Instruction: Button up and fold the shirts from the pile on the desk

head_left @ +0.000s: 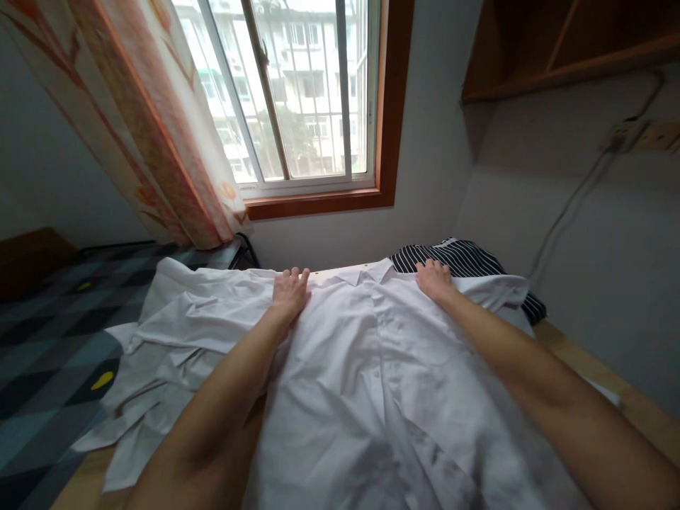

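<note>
A white button-up shirt lies spread front side up, its collar pointing away from me and its lower part coming toward me, blurred. My left hand rests on the shirt's left shoulder edge, palm down with fingers stretched out and slightly apart. On the opposite shoulder edge lies my right hand, its fingers extended over the cloth. Both forearms reach along the shirt's sides. More white garments lie crumpled to the left, beside my left arm.
Behind my right hand sits black-and-white striped cloth. The wooden tabletop shows at the right. A dark checked bedspread covers the left. Beyond are a patterned curtain, a barred window, a wall shelf and a cable.
</note>
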Demonstrator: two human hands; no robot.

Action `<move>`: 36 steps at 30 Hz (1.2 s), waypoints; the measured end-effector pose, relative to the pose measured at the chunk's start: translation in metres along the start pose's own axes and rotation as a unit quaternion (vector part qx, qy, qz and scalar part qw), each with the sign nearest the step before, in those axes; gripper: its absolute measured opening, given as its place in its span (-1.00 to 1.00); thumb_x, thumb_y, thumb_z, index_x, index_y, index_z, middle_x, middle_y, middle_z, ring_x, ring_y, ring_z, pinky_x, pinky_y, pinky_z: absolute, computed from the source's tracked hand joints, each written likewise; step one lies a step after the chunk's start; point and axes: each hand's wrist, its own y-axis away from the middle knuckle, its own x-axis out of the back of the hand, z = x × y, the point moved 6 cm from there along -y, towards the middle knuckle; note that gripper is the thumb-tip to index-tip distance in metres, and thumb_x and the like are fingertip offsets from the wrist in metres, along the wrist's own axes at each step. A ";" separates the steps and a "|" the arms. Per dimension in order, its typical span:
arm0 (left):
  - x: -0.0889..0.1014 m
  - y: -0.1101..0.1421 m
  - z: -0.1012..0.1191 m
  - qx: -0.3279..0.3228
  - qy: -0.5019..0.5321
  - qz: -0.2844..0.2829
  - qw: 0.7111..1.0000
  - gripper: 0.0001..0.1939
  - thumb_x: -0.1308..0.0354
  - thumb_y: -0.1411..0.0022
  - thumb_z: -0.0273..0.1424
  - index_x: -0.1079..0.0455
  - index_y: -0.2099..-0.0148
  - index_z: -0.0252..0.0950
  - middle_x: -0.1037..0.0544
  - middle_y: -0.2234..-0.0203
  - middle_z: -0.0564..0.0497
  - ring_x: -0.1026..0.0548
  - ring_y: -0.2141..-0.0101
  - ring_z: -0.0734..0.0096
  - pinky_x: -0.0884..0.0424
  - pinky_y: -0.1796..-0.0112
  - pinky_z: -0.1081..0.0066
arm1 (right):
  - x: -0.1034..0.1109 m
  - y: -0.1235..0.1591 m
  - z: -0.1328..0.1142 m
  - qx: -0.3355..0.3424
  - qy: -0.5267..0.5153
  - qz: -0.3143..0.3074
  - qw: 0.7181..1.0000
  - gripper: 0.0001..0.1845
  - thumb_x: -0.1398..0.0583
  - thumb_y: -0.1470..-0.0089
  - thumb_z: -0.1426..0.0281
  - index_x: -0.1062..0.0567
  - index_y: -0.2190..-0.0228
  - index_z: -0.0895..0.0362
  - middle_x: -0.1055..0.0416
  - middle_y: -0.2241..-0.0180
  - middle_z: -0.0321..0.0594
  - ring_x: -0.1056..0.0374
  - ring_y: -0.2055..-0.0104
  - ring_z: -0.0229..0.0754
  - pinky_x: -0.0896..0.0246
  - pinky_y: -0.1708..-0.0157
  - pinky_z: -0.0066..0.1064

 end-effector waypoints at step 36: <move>0.002 0.041 0.072 -0.147 0.240 -0.081 0.956 -0.50 -0.01 -0.29 -0.02 -0.46 -0.03 -0.29 -0.52 0.04 -0.20 -0.46 0.03 0.05 -0.32 0.00 0.16 | -0.017 -0.052 -0.042 -0.089 -0.258 -0.104 0.956 -0.59 -0.10 -0.24 0.14 -0.57 0.19 0.20 -0.54 0.19 0.01 -0.45 0.10 -0.03 -0.26 0.21 -0.39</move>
